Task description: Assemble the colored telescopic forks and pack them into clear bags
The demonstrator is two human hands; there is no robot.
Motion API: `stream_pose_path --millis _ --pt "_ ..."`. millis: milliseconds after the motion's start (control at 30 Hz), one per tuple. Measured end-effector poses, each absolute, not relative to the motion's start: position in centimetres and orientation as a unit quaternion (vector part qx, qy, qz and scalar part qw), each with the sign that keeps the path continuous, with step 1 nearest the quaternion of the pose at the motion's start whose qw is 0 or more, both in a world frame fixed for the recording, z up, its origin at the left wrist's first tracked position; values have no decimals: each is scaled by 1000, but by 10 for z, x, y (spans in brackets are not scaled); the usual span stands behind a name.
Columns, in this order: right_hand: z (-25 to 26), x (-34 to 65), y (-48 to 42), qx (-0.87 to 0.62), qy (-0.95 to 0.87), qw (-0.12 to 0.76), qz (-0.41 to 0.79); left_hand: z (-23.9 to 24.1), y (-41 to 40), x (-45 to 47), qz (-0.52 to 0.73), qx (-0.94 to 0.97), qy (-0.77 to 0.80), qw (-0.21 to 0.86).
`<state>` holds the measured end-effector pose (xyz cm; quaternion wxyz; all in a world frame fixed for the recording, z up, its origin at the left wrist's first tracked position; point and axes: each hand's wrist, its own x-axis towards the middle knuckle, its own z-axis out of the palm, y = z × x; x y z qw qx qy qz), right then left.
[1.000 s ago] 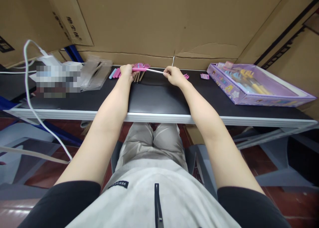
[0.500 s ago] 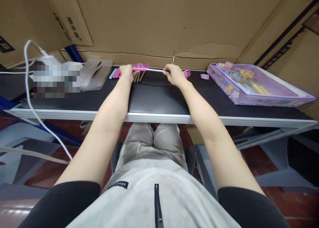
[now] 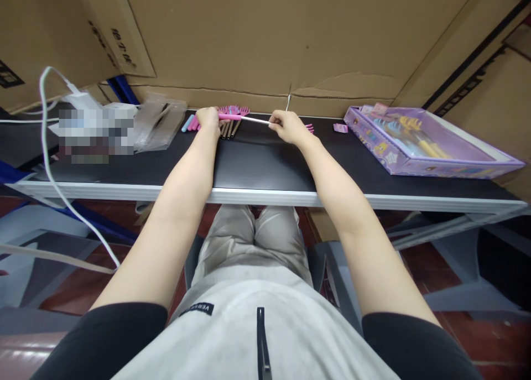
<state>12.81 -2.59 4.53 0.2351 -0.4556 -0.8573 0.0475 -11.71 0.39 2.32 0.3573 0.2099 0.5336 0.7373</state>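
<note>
A telescopic back scratcher [image 3: 230,117] with a pink handle and a silver rod stretches between my hands above the black tabletop. My left hand [image 3: 208,118] is closed around the handle. The fingers of my right hand [image 3: 287,126] pinch the rod farther along. Just beyond that hand, the prongs of a pink claw [image 3: 310,128] peek out; the rest is hidden. Behind and below the handle lie several more back scratchers [image 3: 193,123], with pink and light blue handles, pink claws and brownish rods, partly covered by my left hand.
At the right stands a purple open box [image 3: 400,166] holding blue and yellow back scratchers. A small pink tag [image 3: 341,128] lies beside it. Clear plastic bags [image 3: 160,123] and a white cable [image 3: 45,125] are at the left. Cardboard [image 3: 249,37] walls the table's back.
The back scratcher's rod now slopes down slightly toward my right hand, which has shifted a little left. Less of the pink claw shows. My left hand keeps its hold on the handle.
</note>
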Motion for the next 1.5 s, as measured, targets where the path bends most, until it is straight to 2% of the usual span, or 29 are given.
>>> stream_pose_path --millis 200,967,1500 --pt "38 132 -15 -422 -869 258 15 28 -4 -112 745 230 535 326" --pt "31 133 -6 -399 -866 291 79 39 -19 -100 730 275 528 334" --pt "28 136 1 -405 -862 300 52 38 -16 -87 741 287 503 340"
